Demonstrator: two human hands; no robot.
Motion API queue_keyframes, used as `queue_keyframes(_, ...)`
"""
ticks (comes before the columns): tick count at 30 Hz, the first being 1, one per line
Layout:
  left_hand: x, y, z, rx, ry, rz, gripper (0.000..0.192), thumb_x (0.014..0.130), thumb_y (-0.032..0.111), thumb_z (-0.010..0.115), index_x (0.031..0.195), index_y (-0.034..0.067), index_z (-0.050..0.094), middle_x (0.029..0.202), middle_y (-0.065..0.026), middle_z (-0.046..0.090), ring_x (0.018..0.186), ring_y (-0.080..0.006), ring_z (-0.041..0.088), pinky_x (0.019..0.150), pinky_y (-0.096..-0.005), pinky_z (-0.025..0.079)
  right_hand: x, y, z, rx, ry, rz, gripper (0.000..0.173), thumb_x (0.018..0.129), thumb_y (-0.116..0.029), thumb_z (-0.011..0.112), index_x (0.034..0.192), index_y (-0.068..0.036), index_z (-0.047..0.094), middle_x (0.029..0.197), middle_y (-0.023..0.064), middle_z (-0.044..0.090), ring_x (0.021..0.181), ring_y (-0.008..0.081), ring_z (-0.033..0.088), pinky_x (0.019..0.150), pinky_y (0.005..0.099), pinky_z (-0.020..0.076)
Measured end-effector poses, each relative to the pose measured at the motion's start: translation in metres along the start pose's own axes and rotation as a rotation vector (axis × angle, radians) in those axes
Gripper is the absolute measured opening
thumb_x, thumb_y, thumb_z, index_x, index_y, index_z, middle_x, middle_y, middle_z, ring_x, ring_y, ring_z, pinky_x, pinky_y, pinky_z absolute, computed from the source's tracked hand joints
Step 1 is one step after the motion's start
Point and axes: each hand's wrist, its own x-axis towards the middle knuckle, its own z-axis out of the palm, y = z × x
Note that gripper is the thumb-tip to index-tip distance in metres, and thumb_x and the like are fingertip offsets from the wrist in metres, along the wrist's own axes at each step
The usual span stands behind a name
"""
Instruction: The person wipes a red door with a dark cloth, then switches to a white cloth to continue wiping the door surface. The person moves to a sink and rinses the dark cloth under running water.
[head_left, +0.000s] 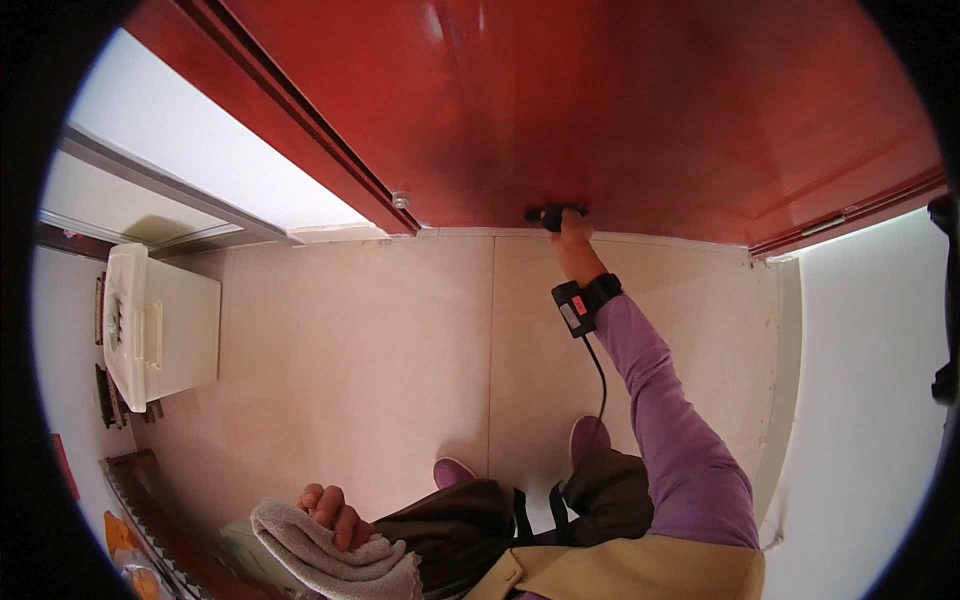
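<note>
My right hand (574, 225) reaches out to a red door (637, 120), close above its bottom edge as seen from here. Its fingers are around a small black object (551, 217) against the door; the blur and small size hide what it is. Low by my left side, my left hand (334, 516) has curled fingers gripping a folded greyish cloth (337, 555). Part of that cloth drops out of the frame. On my right wrist sits a black strapped device (574, 307) with a cable running down.
A cream plastic bin with a lid (180, 322) stands by the left wall. A small metal knob (401, 200) projects from the door's left side. Below the bin, a dark reddish rack (150, 517) runs along the wall. My purple shoes (454, 472) are on the beige tile floor (360, 360).
</note>
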Motion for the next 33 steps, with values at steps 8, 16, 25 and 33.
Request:
queue_keyframes(8,0.01,0.003,-0.006,-0.04,-0.091,-0.14,0.03,0.094,0.037,0.051,0.103,0.009,0.048,0.088,-0.0047,0.051,0.06,-0.0154,0.047,0.055,-0.0288,0.035,-0.062,-0.024,0.028,0.084,-0.176,0.264,0.037,0.079,0.009,0.05,0.113,-0.005,0.042,0.121,0.0188,0.042,0.109,0.0372,0.047,0.085,0.0592,0.0488)
queue_keyframes(16,-0.005,0.005,-0.001,-0.007,-0.01,-0.053,0.034,0.094,0.038,0.051,0.108,0.007,0.048,0.089,-0.0055,0.051,0.061,-0.0162,0.049,0.057,-0.0302,0.037,-0.023,-0.063,-0.017,-0.351,-0.078,-0.082,0.049,0.079,0.004,0.054,0.125,-0.006,0.039,0.123,0.0183,0.044,0.104,0.0372,0.05,0.08,0.0491,0.0513)
queue_keyframes(25,-0.018,0.013,-0.006,-0.047,-0.041,-0.043,0.034,0.093,0.036,0.053,0.108,0.007,0.048,0.092,-0.0061,0.052,0.065,-0.0191,0.052,0.058,-0.0325,0.038,0.012,0.058,-0.011,-0.258,-0.029,0.044,0.055,0.078,0.003,0.056,0.129,-0.009,0.04,0.125,0.0108,0.046,0.109,0.0273,0.049,0.081,0.0453,0.0488)
queue_keyframes(33,-0.016,0.027,-0.015,-0.074,-0.191,-0.172,0.032,0.094,0.035,0.048,0.111,0.008,0.047,0.096,-0.0065,0.052,0.067,-0.0225,0.052,0.06,-0.0348,0.037,-0.071,0.143,0.066,-0.08,-0.343,0.173,0.043,0.079,0.004,0.058,0.118,-0.004,0.044,0.121,0.0144,0.046,0.108,0.0311,0.05,0.084,0.0453,0.0507)
